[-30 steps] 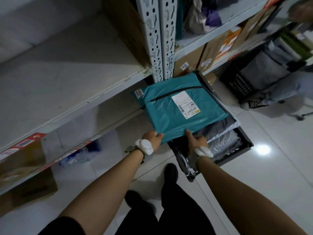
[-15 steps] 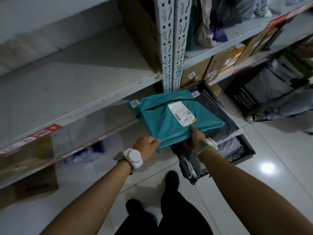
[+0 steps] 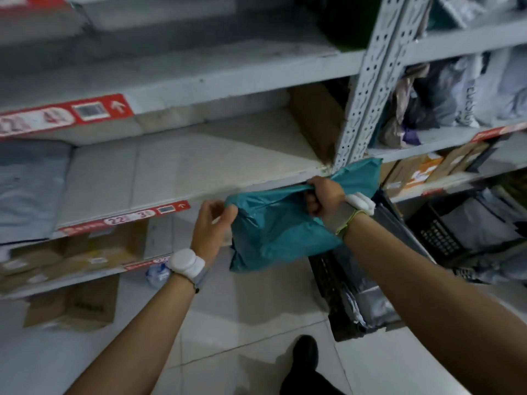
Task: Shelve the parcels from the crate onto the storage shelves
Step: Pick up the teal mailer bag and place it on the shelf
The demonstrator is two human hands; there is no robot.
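A teal plastic parcel (image 3: 279, 226) hangs in front of the edge of the white shelf board (image 3: 182, 169), held up in the air. My left hand (image 3: 212, 223) pinches its left corner. My right hand (image 3: 325, 199) grips its bunched top edge in a fist. The black crate (image 3: 328, 277) stands on the floor below and to the right, with grey and silver parcels (image 3: 370, 306) still inside. The parcel's label is turned away and hidden.
A perforated metal upright (image 3: 368, 89) rises right of the shelf bay. A brown box (image 3: 316, 118) stands at the bay's right end and a pale parcel (image 3: 28, 189) at its left. Cardboard boxes (image 3: 77, 252) fill the lower shelf. Another black crate (image 3: 445, 238) sits far right.
The teal parcel has come up out of the crate to shelf height and now hangs on edge. My right hand moved from its lower edge to gripping the top; my view tilted up.
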